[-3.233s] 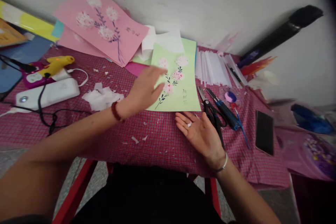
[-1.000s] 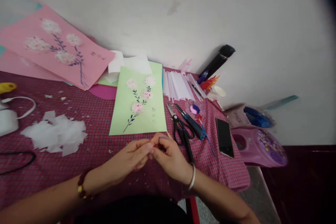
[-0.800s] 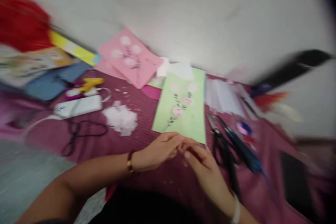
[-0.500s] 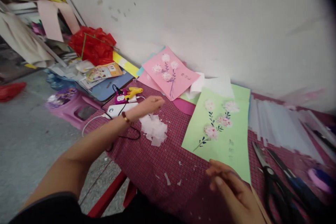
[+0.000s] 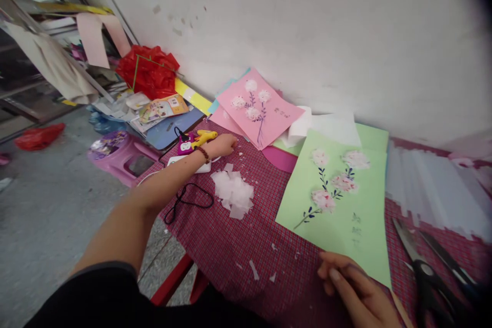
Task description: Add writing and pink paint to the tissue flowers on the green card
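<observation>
My left hand point(image 5: 223, 146) is stretched out over the table with its fingers curled closed. What it holds, if anything, is hidden. A yellow glue gun point(image 5: 205, 137) lies just beside it, and a white box-shaped device point(image 5: 200, 165) is partly covered by my wrist. Below that hand sits a pile of thin white paper pieces point(image 5: 232, 192). My right hand point(image 5: 353, 284) is at the lower edge of the green sheet point(image 5: 346, 220), which bears pink-white flowers. Its thumb and fingers are drawn together; I cannot make out anything between them.
Black-handled scissors point(image 5: 425, 269) lie at the right, near stacked white paper strips point(image 5: 434, 184). A pink flower sheet point(image 5: 265, 118) rests against the wall. A black cord point(image 5: 192, 201) loops near the table's left edge, beside a purple stool point(image 5: 123, 161). Paper scraps point(image 5: 253, 269) dot the cloth.
My left hand has moved left across the table, nearer the glue gun. The black cord now shows as a loop clear of my forearm. The view has shifted left; my right hand stays closed.
</observation>
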